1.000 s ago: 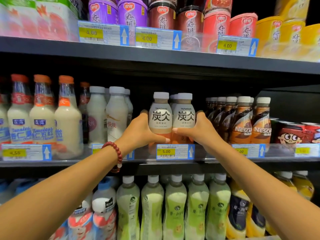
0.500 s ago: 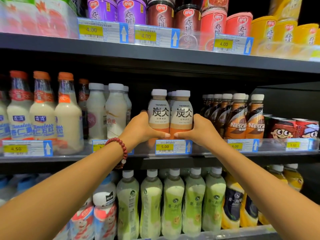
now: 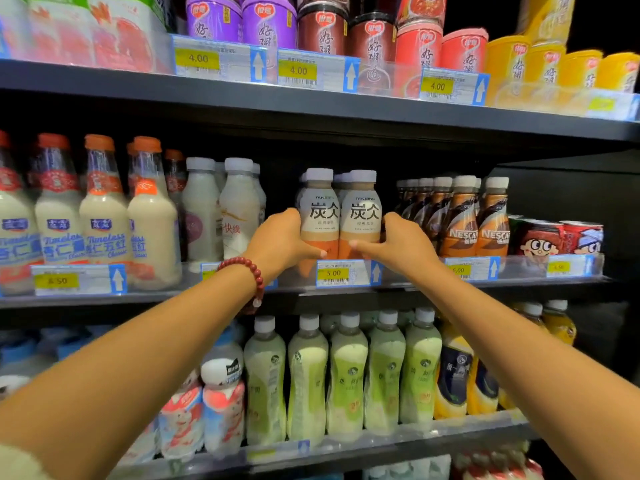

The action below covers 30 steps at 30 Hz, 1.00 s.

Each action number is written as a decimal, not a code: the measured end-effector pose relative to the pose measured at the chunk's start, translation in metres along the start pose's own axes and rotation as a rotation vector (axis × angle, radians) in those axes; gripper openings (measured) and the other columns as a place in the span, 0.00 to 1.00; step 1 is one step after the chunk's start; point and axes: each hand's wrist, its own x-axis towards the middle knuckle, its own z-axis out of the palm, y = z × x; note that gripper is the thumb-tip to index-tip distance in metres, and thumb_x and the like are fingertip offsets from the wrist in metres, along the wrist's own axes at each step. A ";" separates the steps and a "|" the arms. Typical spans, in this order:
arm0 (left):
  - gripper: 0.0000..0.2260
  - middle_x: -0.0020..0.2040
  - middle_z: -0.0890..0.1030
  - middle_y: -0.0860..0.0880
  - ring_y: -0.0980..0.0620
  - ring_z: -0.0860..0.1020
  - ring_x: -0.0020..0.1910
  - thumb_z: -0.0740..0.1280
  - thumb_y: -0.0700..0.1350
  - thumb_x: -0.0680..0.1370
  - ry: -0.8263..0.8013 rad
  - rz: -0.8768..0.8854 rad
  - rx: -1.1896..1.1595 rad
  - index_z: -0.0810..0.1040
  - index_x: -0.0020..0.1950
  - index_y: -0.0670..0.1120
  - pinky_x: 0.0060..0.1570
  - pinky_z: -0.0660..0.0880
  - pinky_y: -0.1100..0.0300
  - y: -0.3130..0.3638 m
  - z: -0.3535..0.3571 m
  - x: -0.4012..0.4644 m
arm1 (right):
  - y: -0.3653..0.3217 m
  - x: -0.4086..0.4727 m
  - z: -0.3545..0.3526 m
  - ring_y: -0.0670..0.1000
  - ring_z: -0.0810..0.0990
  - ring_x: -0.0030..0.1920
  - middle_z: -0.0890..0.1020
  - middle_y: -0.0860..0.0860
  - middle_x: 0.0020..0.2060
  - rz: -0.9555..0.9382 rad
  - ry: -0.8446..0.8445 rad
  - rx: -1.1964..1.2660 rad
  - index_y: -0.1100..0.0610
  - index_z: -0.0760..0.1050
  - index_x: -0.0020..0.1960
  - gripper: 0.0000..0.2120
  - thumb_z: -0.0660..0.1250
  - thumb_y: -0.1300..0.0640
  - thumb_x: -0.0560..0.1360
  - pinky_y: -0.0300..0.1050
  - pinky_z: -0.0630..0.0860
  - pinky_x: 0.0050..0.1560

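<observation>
Partly, both hands (image 3: pixel 281 244) hide the bottles' (image 3: pixel 360 216) orange lower halves.

Left hand (image 3: pixel 281 244) and right hand (image 3: pixel 403 247) bare, forearms uncovered; bracelet (image 3: pixel 255 271) of round dark-red beads with one small pale bead on left wrist; cream fuzzy sleeve (image 3: pixel 15 462) edge near left elbow.
</observation>
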 end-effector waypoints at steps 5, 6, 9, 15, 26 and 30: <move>0.26 0.55 0.78 0.43 0.48 0.75 0.48 0.72 0.52 0.72 0.073 0.055 0.144 0.69 0.64 0.41 0.46 0.73 0.53 0.005 -0.036 -0.040 | -0.020 -0.038 -0.016 0.61 0.77 0.49 0.77 0.60 0.51 -0.144 0.124 -0.240 0.62 0.69 0.58 0.22 0.63 0.44 0.75 0.50 0.71 0.39; 0.25 0.54 0.78 0.43 0.48 0.74 0.47 0.71 0.51 0.72 0.081 0.055 0.185 0.69 0.64 0.41 0.46 0.73 0.53 0.005 -0.044 -0.050 | -0.026 -0.048 -0.018 0.62 0.76 0.50 0.76 0.60 0.52 -0.178 0.107 -0.264 0.62 0.69 0.58 0.21 0.63 0.45 0.76 0.50 0.70 0.40; 0.22 0.55 0.79 0.41 0.42 0.77 0.51 0.69 0.49 0.73 0.069 0.068 0.339 0.71 0.62 0.41 0.48 0.76 0.49 0.001 -0.059 -0.085 | -0.046 -0.081 -0.021 0.60 0.76 0.49 0.77 0.59 0.51 -0.262 0.041 -0.288 0.60 0.69 0.56 0.18 0.62 0.47 0.76 0.48 0.66 0.38; 0.17 0.56 0.78 0.42 0.40 0.76 0.55 0.67 0.48 0.73 -0.091 0.045 0.571 0.73 0.59 0.43 0.45 0.73 0.52 -0.022 -0.067 -0.180 | -0.085 -0.163 -0.009 0.61 0.76 0.57 0.76 0.59 0.56 -0.301 -0.142 -0.305 0.60 0.70 0.58 0.19 0.63 0.47 0.76 0.52 0.73 0.47; 0.14 0.52 0.78 0.44 0.43 0.77 0.48 0.66 0.48 0.75 -0.413 -0.080 0.707 0.72 0.58 0.43 0.37 0.68 0.54 -0.097 -0.074 -0.318 | -0.151 -0.278 0.049 0.61 0.77 0.52 0.77 0.59 0.53 -0.435 -0.432 -0.302 0.59 0.70 0.53 0.13 0.61 0.49 0.78 0.49 0.68 0.40; 0.10 0.40 0.73 0.47 0.45 0.73 0.39 0.67 0.49 0.75 -0.454 -0.185 0.662 0.71 0.49 0.45 0.35 0.74 0.53 -0.144 -0.086 -0.350 | -0.184 -0.305 0.085 0.61 0.76 0.54 0.76 0.59 0.54 -0.451 -0.533 -0.273 0.61 0.70 0.58 0.17 0.61 0.48 0.78 0.51 0.70 0.43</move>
